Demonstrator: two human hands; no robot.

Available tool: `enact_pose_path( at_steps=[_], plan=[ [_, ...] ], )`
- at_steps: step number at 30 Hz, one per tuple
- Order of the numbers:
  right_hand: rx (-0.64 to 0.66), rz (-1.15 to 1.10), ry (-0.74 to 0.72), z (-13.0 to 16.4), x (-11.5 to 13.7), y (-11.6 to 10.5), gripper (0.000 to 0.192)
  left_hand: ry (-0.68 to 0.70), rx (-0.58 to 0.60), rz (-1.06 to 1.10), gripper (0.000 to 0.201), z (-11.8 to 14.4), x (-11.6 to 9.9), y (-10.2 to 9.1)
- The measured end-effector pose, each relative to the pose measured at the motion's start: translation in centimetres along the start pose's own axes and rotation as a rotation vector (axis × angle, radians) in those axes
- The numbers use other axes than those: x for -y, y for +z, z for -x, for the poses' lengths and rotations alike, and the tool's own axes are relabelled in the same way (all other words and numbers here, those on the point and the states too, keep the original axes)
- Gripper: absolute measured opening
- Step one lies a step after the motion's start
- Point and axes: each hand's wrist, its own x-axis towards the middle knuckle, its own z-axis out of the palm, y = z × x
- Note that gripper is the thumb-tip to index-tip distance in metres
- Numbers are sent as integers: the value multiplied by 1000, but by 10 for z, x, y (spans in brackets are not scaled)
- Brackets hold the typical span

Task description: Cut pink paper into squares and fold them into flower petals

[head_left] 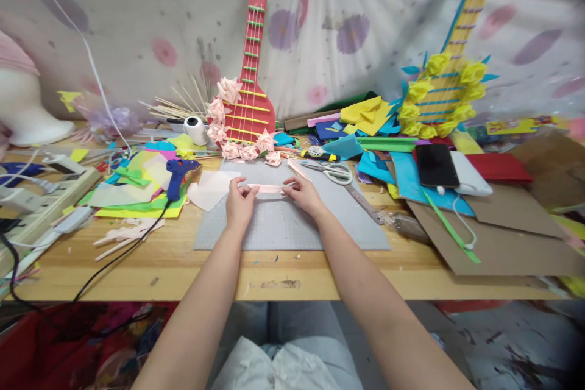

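Between my two hands a narrow pale pink paper strip [269, 189] is stretched level above the grey cutting mat [292, 228]. My left hand [241, 200] pinches its left end, and my right hand [302, 193] pinches the right end. A pale pink paper sheet [212, 189] lies by my left hand, partly over the mat's edge. Just past my right hand is another pink strip [298, 169]. Scissors with pale handles [337, 174] rest at the mat's upper right, near a ruler [363, 202].
A red paper guitar with pink flowers [247, 113] stands behind the mat. On the left are a blue glue gun [178, 178], its black cord, coloured paper scraps [137, 180] and a power strip [59, 210]. A phone [436, 166] and cardboard [493, 244] lie on the right.
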Motion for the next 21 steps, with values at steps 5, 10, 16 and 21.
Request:
enact_pose_path(
  at_steps=[5,10,16,21],
  plan=[
    [-92,28,144,-4,-2,-3,21,3,-194,115,34,-4,5,-1],
    [-229,328,216,-4,6,-3,33,23,-169,102,29,-5,8,0],
    [-204,660,127,10,22,-6,36,34,-156,91,25,-4,9,1],
    [-227,661,69,9,17,-19,27,97,-145,-78,24,0,0,-1]
  ],
)
